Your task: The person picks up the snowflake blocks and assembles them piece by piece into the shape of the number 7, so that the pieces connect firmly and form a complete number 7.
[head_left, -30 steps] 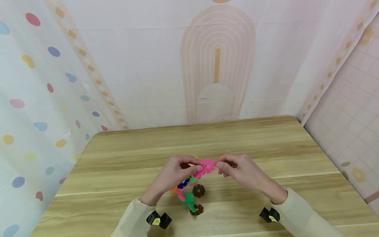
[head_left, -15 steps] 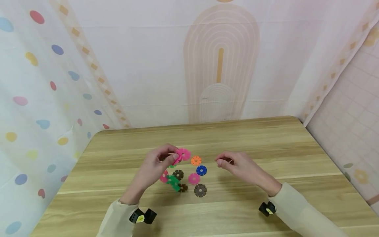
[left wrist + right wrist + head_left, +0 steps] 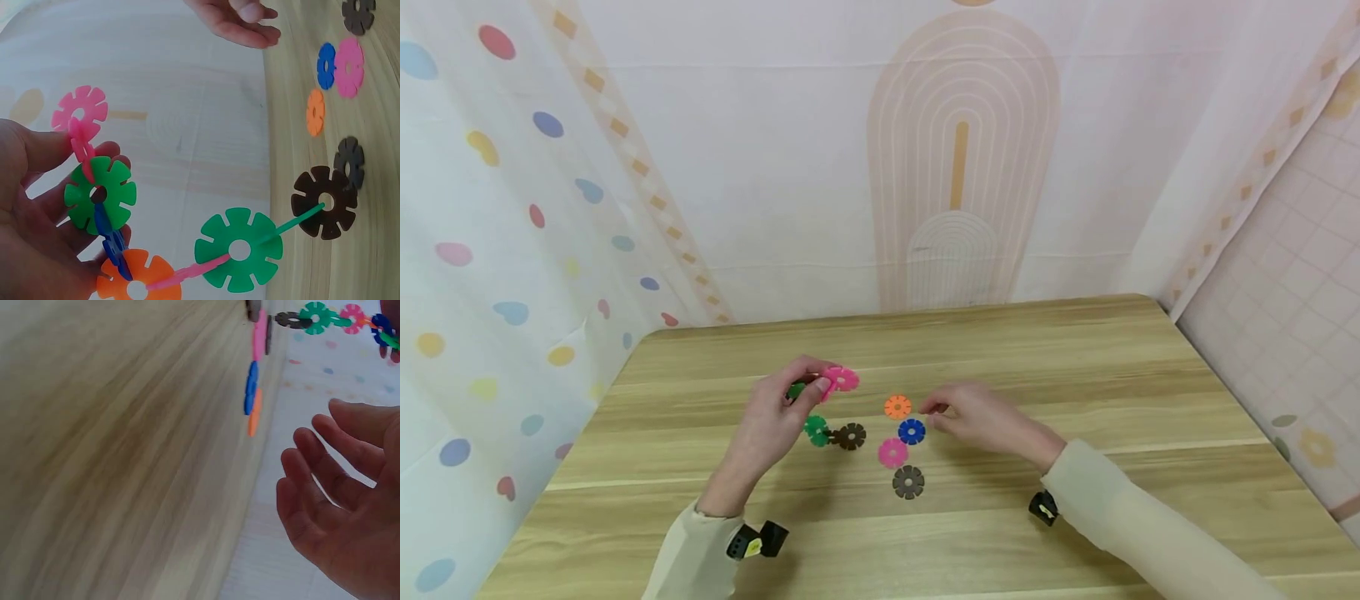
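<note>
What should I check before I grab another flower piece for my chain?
1. Left hand grips the chain: ok.
2. Right hand holds nothing: ok.
3. Orange disc lies loose on the table, just beside the right fingertips: ok.
4. Blue disc and pink disc overlap, so take care lifting one: not ok.
5. Chain joints firmly seated: cannot tell.
</note>
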